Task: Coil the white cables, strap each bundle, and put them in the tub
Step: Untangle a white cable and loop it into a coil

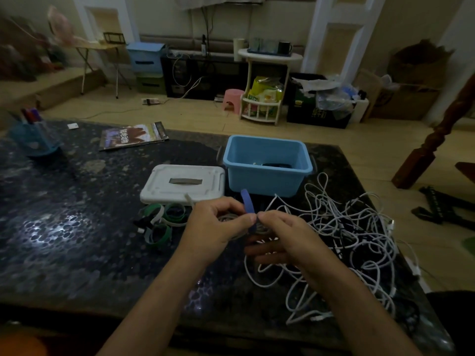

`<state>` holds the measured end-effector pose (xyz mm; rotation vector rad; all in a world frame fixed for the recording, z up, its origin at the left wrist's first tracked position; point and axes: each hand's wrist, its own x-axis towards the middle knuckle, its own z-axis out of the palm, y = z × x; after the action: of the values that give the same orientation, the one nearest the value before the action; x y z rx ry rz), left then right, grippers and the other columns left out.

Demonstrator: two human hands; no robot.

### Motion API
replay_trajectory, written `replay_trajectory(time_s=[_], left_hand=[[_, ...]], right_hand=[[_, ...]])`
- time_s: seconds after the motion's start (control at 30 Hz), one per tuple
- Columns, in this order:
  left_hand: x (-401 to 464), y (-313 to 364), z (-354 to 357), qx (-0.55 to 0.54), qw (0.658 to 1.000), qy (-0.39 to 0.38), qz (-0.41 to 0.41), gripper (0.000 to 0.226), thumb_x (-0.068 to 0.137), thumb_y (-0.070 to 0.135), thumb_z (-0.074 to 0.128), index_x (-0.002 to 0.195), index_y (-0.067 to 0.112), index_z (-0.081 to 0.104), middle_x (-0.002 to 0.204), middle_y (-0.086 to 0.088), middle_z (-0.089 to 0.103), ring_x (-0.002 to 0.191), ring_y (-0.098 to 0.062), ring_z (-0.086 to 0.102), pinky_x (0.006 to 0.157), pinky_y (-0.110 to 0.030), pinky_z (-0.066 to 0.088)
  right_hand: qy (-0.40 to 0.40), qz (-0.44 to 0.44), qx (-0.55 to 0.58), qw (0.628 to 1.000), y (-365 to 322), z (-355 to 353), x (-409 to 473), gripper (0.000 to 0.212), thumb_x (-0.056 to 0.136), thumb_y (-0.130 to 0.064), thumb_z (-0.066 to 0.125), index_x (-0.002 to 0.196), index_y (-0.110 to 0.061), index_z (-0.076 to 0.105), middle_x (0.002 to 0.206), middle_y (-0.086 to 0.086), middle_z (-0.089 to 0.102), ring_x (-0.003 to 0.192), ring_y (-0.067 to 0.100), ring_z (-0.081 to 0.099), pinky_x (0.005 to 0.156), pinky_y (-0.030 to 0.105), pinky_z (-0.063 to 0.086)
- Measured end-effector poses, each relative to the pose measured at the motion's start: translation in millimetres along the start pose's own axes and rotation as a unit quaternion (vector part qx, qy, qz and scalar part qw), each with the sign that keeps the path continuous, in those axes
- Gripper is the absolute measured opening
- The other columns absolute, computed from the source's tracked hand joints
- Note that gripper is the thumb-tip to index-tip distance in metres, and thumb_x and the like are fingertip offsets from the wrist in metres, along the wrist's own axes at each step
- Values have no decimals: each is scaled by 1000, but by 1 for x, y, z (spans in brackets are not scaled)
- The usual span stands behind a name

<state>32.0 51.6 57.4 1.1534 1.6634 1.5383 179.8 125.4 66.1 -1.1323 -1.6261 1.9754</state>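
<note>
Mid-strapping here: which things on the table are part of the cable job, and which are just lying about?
Job: coil held in left hand; blue strap pinched by right hand; loose cables; spare straps; tub; lid.
Lying about: magazine, pen holder.

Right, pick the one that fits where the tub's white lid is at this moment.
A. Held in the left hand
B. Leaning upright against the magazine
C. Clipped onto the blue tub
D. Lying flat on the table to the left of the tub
D: the white lid lies flat on the table just left of the blue tub, whose top is open, while both hands work on a coiled cable.
</note>
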Motion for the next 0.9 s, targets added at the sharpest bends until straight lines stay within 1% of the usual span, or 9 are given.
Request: replay_trajectory(time_s=[0.1,0.2,0.27,0.4,0.47,0.57,0.7,0.8,0.9], left_hand=[[0,1,-2,-16,1000,0,-15,5,81,9,79,82,6,75,77,-12,73,71,-14,67,66,-24,55],[-2,3,-3,-28,999,-20,-39,5,81,9,78,84,7,75,80,-13,73,71,-14,67,65,-24,55],[-3,3,-3,-41,997,-26,-56,4,82,9,77,84,7,75,78,-12,73,70,-14,66,65,-24,55],[-1,1,-2,-33,997,-12,-65,10,85,13,75,75,12,74,67,-3,67,65,-10,60,61,-22,49],[-1,0,-1,-35,997,-4,-65,7,84,12,76,77,12,74,69,-2,69,67,-11,62,63,-23,52],[-3,1,-1,-52,996,4,-77,4,81,11,78,83,14,76,78,-7,75,74,-17,69,70,-31,59],[-3,4,-4,-70,994,6,-85,7,80,6,78,84,10,74,78,-8,75,71,-14,69,65,-24,56],[-3,3,-4,-76,993,13,-87,9,79,4,78,86,8,73,80,-10,75,74,-17,70,68,-27,57],[-3,1,-3,-83,992,22,-93,10,79,1,78,83,8,72,76,-9,75,70,-15,69,64,-25,55]], right_hand=[[-19,-17,39,999,3,-3,0,26,100,-26,58,113,-7,68,105,18,74,88,29,75,73,35,63],[-16,-29,73,997,4,-3,1,21,97,-16,61,113,-4,67,99,16,76,82,23,75,74,35,63],[-13,-34,88,996,5,-3,2,19,95,-9,62,112,-4,67,97,18,76,81,23,75,74,34,63],[-17,-65,65,996,8,-2,5,18,95,-4,61,112,-4,68,101,21,74,84,25,74,77,32,63],[-15,-78,60,995,9,-3,7,18,93,-3,63,111,-4,68,102,20,74,87,26,74,80,33,62],[-17,-98,39,994,13,-3,10,20,91,0,66,109,-9,69,101,13,76,93,25,74,81,33,62],[-8,-123,16,992,19,-3,15,33,90,0,67,123,-7,64,110,14,74,102,28,72,87,37,60],[-14,-138,-15,990,21,-4,18,40,90,1,67,129,-9,62,114,10,74,105,24,71,92,40,58],[-18,-149,-32,988,23,-6,19,42,90,2,67,130,-9,61,115,8,73,107,23,71,95,40,57]])
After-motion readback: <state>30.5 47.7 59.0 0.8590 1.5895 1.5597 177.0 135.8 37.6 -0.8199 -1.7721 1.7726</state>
